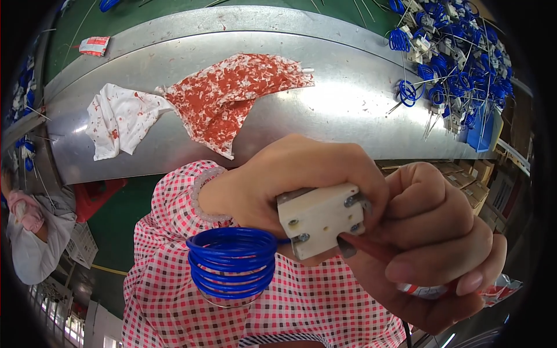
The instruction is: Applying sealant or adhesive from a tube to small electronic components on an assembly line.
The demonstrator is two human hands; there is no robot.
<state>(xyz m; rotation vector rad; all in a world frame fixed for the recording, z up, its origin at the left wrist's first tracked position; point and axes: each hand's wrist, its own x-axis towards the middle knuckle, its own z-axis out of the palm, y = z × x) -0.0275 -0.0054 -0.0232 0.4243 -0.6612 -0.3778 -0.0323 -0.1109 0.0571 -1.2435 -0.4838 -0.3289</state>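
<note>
My left hand (pixel 307 165) is closed round a small off-white block (pixel 322 223) with metal terminals and small holes in its face. From the block's left side hangs a coil of blue tubing (pixel 232 264), wound in several loops. My right hand (pixel 444 238) is curled close against the block's right side. Its fingers are closed round a crumpled red and silver packet (pixel 502 291), most of which they hide. A dark reddish tip (pixel 371 246) reaches from that hand to the block's lower right corner.
Beyond my hands lies a metal worktop (pixel 342 110) with a red-stained white cloth (pixel 223 98), a whiter cloth (pixel 125 119) and a small red-and-white packet (pixel 94 46). Blue-coiled parts (pixel 449 64) are heaped at the far right. Another person's sleeve (pixel 26 211) shows at left, near a red stool (pixel 96 197).
</note>
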